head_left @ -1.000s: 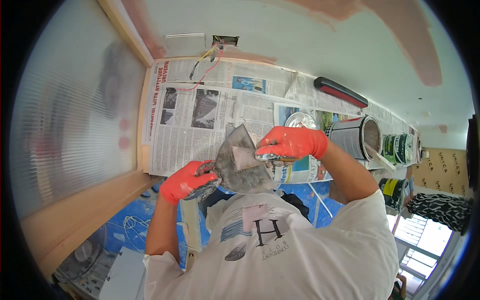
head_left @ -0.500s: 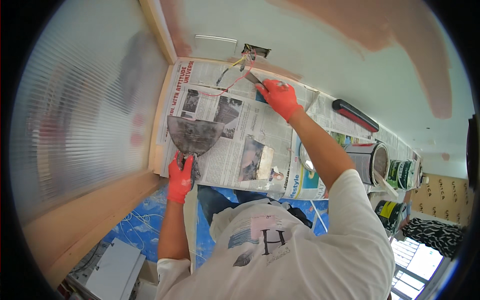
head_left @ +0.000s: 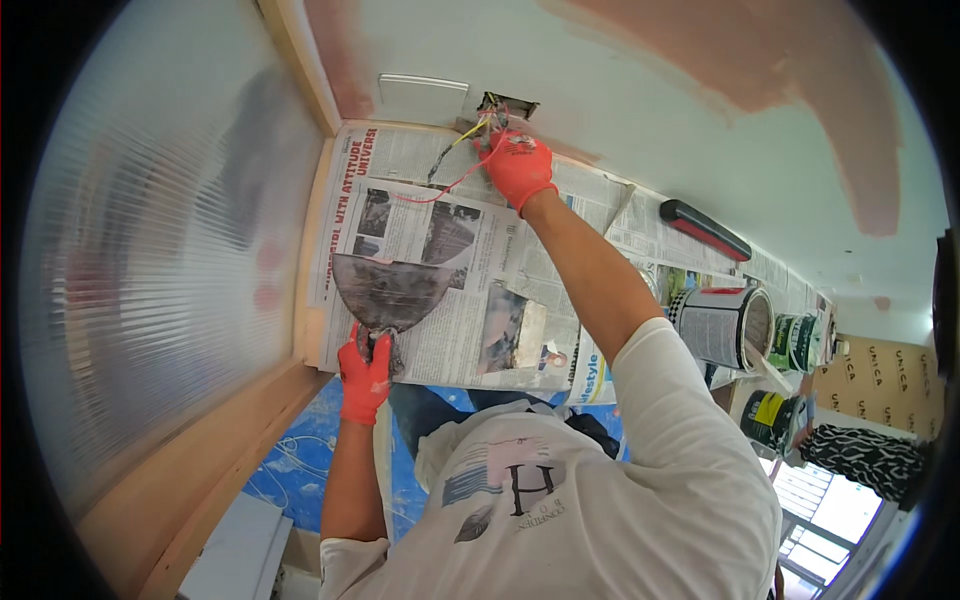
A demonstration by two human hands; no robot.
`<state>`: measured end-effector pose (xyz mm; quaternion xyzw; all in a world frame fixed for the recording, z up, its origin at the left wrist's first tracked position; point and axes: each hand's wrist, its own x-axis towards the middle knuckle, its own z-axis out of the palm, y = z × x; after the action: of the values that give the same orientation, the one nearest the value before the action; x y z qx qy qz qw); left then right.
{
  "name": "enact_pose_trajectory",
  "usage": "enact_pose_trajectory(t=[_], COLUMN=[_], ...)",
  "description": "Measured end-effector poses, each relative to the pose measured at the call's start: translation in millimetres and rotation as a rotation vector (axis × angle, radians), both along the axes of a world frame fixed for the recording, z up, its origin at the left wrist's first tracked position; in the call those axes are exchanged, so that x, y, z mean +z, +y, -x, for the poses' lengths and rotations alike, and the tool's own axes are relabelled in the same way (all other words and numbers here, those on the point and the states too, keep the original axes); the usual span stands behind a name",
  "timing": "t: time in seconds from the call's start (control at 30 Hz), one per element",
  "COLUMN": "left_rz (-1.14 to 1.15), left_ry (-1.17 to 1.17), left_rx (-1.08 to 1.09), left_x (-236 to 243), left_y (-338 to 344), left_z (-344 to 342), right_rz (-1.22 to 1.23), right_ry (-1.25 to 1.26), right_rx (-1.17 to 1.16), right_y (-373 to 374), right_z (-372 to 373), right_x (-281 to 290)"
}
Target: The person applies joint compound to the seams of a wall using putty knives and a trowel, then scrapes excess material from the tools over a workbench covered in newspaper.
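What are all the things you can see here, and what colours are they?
Trowel: one, grey, smeared, in the left hand over the newspaper.
Wires: a few, red, yellow and dark, hanging from the wall hole.
Hole: one, dark, in the wall by the right hand.
Plate: one, white, on the wall left of the hole.
Newspaper: several sheets, black and white, taped over the surface.
Large can: one, white and black, right of the arm.
Small cans: two, green, behind the large can.
Level: one, black and red, on the newspaper.
Left hand: orange glove, gripping the trowel.
Right hand: orange glove, at the wires.
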<state>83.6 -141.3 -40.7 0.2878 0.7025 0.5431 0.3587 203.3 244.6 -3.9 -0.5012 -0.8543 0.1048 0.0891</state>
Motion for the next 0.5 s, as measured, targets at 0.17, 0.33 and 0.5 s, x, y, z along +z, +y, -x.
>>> enact_pose_trajectory(t=[0.17, 0.33, 0.5], left_rz=[0.014, -0.013, -0.049], left_ry=[0.021, -0.021, -0.014], left_rx=[-0.050, -0.005, 0.006], left_x=[4.7, 8.5, 11.6], left_y=[2.6, 6.1, 10.4], left_z=[2.6, -0.7, -2.0], right_rz=[-0.129, -0.094, -0.045], right_ry=[-0.110, -0.252, -0.335], right_rx=[-0.028, -0.147, -0.250], right_y=[-0.4, 15.0, 26.3], right_z=[-30.7, -81.2, -129.5], right_x=[11.3, 26.8, 34.9])
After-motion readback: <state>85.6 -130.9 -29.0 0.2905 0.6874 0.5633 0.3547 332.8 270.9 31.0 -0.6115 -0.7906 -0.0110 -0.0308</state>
